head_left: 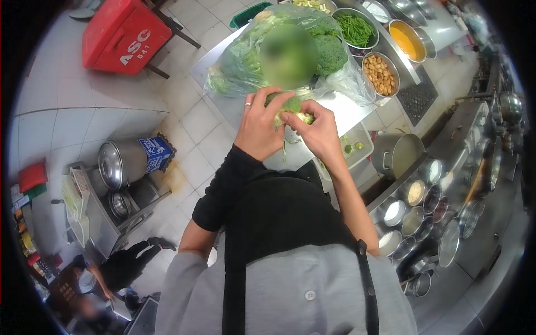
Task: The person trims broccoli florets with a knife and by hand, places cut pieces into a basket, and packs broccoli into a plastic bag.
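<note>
My left hand [260, 124], with a ring on one finger, is closed around a piece of broccoli [290, 104] above the metal table [223, 109]. Close beside it, my right hand [320, 129] pinches a pale green part of the same broccoli between thumb and fingers; whether that part is separate I cannot tell. Just beyond both hands lies a large clear plastic bag [240, 64] full of broccoli heads, its middle blurred. Thin green scraps rest on the table under my hands. To the right, a pale tray [363, 146] holds several small florets.
Bowls of green beans [357, 30], brown cubes [379, 73] and orange liquid [407, 40] stand at the back right. A large pot [399, 155] and a counter with several containers line the right. At left are a red bin [125, 39] and a lidded pot [114, 164]. Another person is at lower left.
</note>
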Tool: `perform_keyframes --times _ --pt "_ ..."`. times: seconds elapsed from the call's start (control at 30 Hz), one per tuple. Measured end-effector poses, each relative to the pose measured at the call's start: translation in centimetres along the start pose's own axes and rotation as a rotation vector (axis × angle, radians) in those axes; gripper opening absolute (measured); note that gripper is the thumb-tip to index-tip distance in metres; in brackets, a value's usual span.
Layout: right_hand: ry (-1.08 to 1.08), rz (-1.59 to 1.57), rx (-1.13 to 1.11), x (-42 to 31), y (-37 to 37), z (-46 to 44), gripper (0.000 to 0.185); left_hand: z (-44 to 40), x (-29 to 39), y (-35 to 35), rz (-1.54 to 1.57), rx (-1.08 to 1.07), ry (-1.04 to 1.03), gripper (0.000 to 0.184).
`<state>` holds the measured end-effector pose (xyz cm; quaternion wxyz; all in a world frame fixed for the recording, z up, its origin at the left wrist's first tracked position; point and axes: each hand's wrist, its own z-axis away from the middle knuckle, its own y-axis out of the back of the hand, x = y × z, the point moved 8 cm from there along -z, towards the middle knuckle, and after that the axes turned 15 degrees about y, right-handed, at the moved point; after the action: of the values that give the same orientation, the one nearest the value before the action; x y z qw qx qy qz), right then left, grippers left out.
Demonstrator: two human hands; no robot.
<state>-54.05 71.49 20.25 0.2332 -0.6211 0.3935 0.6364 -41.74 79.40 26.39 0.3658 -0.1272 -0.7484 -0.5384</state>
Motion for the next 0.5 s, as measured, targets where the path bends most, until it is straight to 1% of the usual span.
perform_keyframes --times 0.1,0.2,0.3,0.4,0.5 --pt "-0.076 -0.117 -0.022 0.6 -0.5 -0.1 0.03 0.1 0.4 0.6 -0.014 0.002 0.012 0.06" --pt "0.238 0.11 0.168 -1.5 -0.3 0.6 0.027 0.4 -0.9 -0.2 0.151 0.079 0.106 0.055" --pt "0.391 0.331 0.326 -2.3 -0.6 1.2 0.027 0.7 -0.6 -1.5 0.062 0.171 0.073 0.052" --pt "0.27 0.121 0.426 0.0 -0.5 1.5 0.027 0.8 -0.4 -2.2 -0.059 0.225 0.069 0.055" --pt "-0.104 -0.511 0.765 4.5 3.9 2.2 0.022 0.9 -0.2 -1.9 -0.069 0.246 0.125 0.054"
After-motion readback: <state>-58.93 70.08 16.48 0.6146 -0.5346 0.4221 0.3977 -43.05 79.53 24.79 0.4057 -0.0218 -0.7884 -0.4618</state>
